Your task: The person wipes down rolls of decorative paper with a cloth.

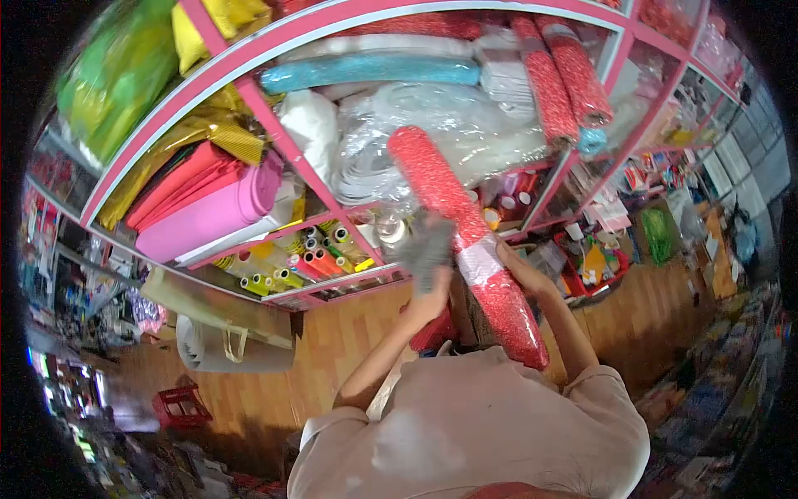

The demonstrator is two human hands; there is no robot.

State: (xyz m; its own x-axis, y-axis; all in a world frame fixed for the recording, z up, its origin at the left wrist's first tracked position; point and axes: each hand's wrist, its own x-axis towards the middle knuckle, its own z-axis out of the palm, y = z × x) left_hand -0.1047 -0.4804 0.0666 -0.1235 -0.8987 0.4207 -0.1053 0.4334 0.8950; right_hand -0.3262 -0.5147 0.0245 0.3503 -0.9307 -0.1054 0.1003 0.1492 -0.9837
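A long roll of red glitter sheet (445, 193) in clear plastic slants across in front of my body, with a white label (478, 259) round its middle. My right hand (522, 268) is closed on the roll's right side, beside the label. My left hand (434, 293) grips a grey cloth (426, 245), which is smeared by motion. The cloth lies against or very near the roll's left side; contact cannot be made out. Some of the left fingers are hidden behind the cloth.
Pink-framed shelves (312, 170) hold a blue roll (374, 73), two more red rolls (573, 71), pink sheets (212, 200) and several small coloured rolls (320, 254). A red basket (594, 270) of goods stands at right. A red stool (181, 406) and a large white roll (241, 343) are at left.
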